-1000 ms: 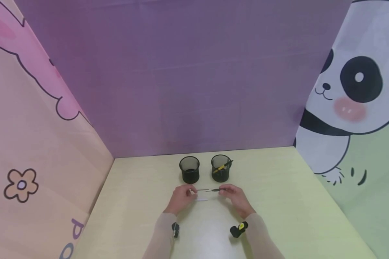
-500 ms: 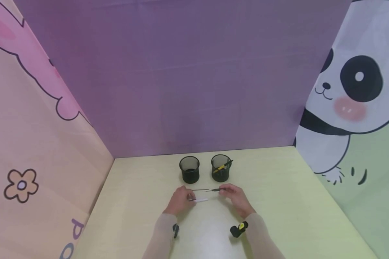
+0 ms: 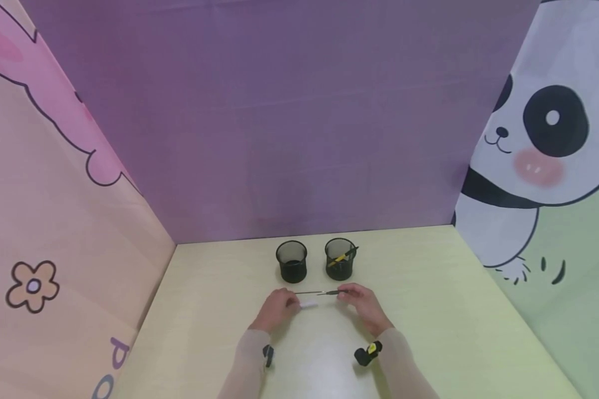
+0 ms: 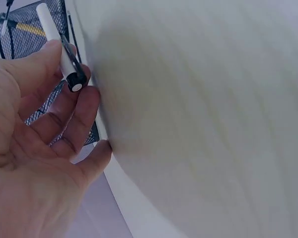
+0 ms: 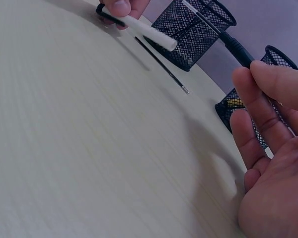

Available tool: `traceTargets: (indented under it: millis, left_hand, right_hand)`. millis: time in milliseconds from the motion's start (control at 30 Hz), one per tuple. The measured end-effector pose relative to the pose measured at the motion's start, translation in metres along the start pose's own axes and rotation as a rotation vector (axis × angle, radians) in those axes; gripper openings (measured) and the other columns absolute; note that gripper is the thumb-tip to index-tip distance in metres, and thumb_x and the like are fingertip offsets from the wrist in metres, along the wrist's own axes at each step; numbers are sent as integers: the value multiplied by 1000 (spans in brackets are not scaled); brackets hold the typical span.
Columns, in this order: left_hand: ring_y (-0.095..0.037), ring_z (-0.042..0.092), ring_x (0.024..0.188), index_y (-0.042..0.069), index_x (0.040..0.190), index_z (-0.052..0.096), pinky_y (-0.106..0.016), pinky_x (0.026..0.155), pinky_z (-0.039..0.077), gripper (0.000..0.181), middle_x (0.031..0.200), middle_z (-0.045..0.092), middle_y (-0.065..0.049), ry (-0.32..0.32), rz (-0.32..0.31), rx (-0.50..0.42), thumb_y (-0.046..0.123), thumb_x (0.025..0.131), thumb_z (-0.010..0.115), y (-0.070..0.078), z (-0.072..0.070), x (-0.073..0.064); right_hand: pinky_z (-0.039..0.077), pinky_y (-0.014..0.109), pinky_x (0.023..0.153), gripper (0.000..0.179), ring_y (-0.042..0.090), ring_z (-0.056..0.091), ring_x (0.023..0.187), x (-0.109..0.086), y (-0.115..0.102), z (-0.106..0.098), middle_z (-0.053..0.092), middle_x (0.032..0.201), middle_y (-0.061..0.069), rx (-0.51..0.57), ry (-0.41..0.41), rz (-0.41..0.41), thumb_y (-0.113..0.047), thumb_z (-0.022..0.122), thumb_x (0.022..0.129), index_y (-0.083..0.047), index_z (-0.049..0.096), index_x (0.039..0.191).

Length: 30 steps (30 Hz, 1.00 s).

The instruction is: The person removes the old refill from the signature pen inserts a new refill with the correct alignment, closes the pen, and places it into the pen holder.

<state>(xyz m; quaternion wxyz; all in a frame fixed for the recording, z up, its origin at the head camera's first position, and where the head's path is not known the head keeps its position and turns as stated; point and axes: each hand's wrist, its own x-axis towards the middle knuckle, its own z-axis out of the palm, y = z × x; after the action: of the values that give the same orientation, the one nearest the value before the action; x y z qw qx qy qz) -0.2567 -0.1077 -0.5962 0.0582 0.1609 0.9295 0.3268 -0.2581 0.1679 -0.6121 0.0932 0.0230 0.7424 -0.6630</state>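
Note:
My left hand (image 3: 278, 308) pinches a white pen cap (image 4: 51, 25) with a black clip and black end between thumb and fingers, close over the table. In my right hand (image 3: 361, 305), thumb and fingertips pinch a black pen piece (image 5: 237, 49) with a thin, pale rod sticking out toward the left. A thin dark pen refill (image 5: 161, 64) with a light tip lies between the two hands, just beyond the cap. The right wrist view shows the cap's white end pointing toward the right hand.
Two black mesh pen cups stand behind the hands. The left cup (image 3: 293, 271) shows nothing inside; a yellow-and-black pencil-like stick (image 3: 343, 256) leans in the right cup (image 3: 339, 271). A purple backdrop (image 3: 299, 138) rises at the back edge of the pale table (image 3: 219, 288).
My left hand has moved from the refill's left end to the white pen cap, gripped it and shifted it slightly left. My right hand has held still with the black pen piece.

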Motion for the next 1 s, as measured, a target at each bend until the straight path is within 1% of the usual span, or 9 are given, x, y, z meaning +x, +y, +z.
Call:
traceTargets:
  millis: [100, 167, 333, 500, 700, 867, 1000]
  left_hand:
    - [-16, 61, 91, 12, 100, 74, -42, 89, 52, 8, 95, 71, 0, 15, 21, -42, 17, 97, 69, 1, -5, -3]
    - [-15, 63, 92, 13, 100, 74, -43, 90, 53, 8, 97, 72, 1, 24, 25, -58, 17, 99, 67, 0, -8, -5]
    - [-13, 64, 91, 14, 102, 73, -40, 88, 54, 8, 99, 74, 2, 49, 20, -61, 15, 99, 66, -2, -13, -8]
    - [-14, 64, 91, 13, 103, 73, -40, 86, 54, 9, 101, 75, -1, 70, 18, -72, 14, 98, 66, -3, -17, -11]
    - [-14, 64, 92, 15, 103, 73, -41, 89, 54, 9, 102, 75, 0, 78, 19, -66, 14, 99, 65, -6, -17, -10]
    - [-13, 63, 88, 15, 102, 73, -38, 85, 53, 7, 98, 74, 1, 79, 47, -41, 14, 99, 67, -7, -16, -8]
    - [-11, 62, 86, 14, 101, 73, -35, 82, 53, 7, 96, 74, 1, 84, 64, -42, 15, 98, 67, -6, -15, -8]
  right_hand:
    - [48, 32, 93, 32, 17, 67, 103, 0, 0, 0, 75, 115, 13, -4, 3, 5, -18, 71, 96, -2, 68, 123]
    - [48, 32, 93, 31, 17, 66, 103, 0, 0, 0, 75, 115, 13, -3, 6, 8, -17, 71, 96, -2, 69, 123]
    - [48, 33, 93, 30, 18, 66, 103, 0, -1, 0, 74, 115, 13, 12, 6, 11, -16, 71, 96, -3, 69, 122]
    - [48, 33, 94, 30, 19, 66, 104, 0, -1, 1, 74, 116, 14, 16, 7, 18, -16, 71, 96, -3, 69, 123]
    - [48, 34, 94, 32, 18, 66, 103, 0, 0, 0, 74, 116, 14, 5, 17, 22, -18, 70, 96, -2, 68, 124]
    - [49, 35, 92, 32, 17, 66, 102, 0, 1, 1, 73, 116, 16, -7, 22, 18, -19, 69, 97, 0, 67, 124]
    - [48, 35, 93, 31, 18, 66, 103, 0, -1, 1, 74, 116, 15, 2, 17, 21, -18, 70, 97, -1, 68, 123]
